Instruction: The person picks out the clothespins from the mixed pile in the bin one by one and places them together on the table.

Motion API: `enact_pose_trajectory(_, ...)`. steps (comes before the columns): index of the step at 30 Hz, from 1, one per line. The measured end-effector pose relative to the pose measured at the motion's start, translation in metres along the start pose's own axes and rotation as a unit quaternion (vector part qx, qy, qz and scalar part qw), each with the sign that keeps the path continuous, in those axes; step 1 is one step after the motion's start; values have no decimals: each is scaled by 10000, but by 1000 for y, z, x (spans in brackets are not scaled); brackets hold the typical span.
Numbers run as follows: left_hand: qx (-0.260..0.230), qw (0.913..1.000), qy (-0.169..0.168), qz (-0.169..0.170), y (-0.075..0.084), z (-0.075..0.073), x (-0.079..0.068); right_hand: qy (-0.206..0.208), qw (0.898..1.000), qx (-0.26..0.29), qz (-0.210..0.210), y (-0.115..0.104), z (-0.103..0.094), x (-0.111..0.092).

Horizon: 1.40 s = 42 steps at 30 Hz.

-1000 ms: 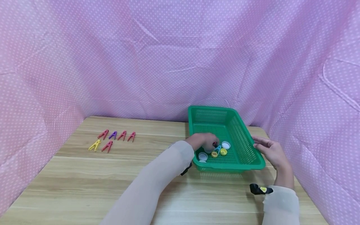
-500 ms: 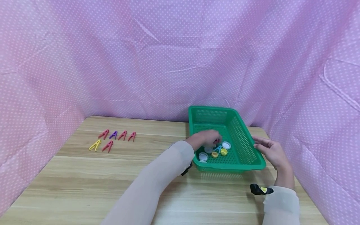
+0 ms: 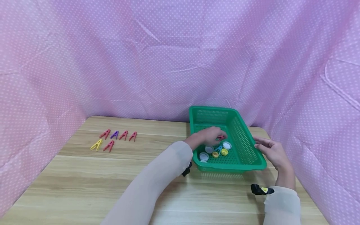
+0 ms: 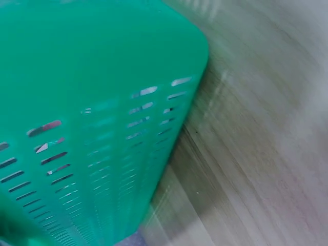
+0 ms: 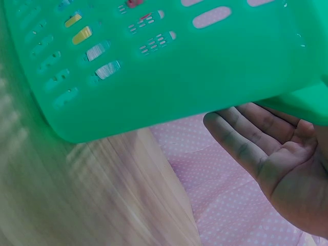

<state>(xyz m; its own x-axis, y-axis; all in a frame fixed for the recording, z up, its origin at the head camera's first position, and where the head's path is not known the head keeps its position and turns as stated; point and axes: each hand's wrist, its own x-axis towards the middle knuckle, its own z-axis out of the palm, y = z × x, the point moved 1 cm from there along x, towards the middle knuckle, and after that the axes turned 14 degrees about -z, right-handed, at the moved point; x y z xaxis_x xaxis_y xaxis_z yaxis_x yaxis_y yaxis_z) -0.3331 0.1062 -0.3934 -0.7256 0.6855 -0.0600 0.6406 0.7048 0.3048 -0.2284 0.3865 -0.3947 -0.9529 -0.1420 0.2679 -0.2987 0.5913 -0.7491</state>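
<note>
Inside the green plastic basket (image 3: 230, 167), my left hand (image 3: 209, 136) pinches a red clothespin (image 3: 221, 137) above the basket floor. Below it lie a blue clothespin (image 3: 218, 149), a yellow cap (image 3: 224, 152), an orange cap (image 3: 215, 154) and several pale lids (image 3: 227, 145). My right hand (image 3: 274, 153) holds the basket's right rim, thumb at its top edge. In the right wrist view, the fingers (image 5: 241, 148) of that hand lie fairly straight beneath the rim. The basket wall (image 4: 92, 66) hides my left hand in the left wrist view.
At the left of the wooden table (image 3: 84, 184) lie several clothespins: red ones (image 3: 123, 135), a purple one (image 3: 114, 134) and a yellow one (image 3: 97, 145). A pink dotted curtain (image 3: 157, 75) hangs behind and at both sides.
My left hand has shifted slightly up and to the right within the basket. The red clothespin in its fingers shows more now, and a pale lid beneath is uncovered. My right hand stays.
</note>
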Motion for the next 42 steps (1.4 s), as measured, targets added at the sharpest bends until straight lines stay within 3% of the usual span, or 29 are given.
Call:
enact_pose_trajectory(10, -149, 9990, 215, -361, -4, -13, -9, 11, 10000, 4, -74, -1, 0, -1)
enact_pose_trajectory(24, -453, 9970, 625, 113, 1, -40, -31, 9, 10000, 47, -43, -1, 0, 0)
enact_pose_trajectory(42, -724, 9896, 1242, 17, -22, -61, -80, -6, 9999, 125, -34, -1, -1, 0)
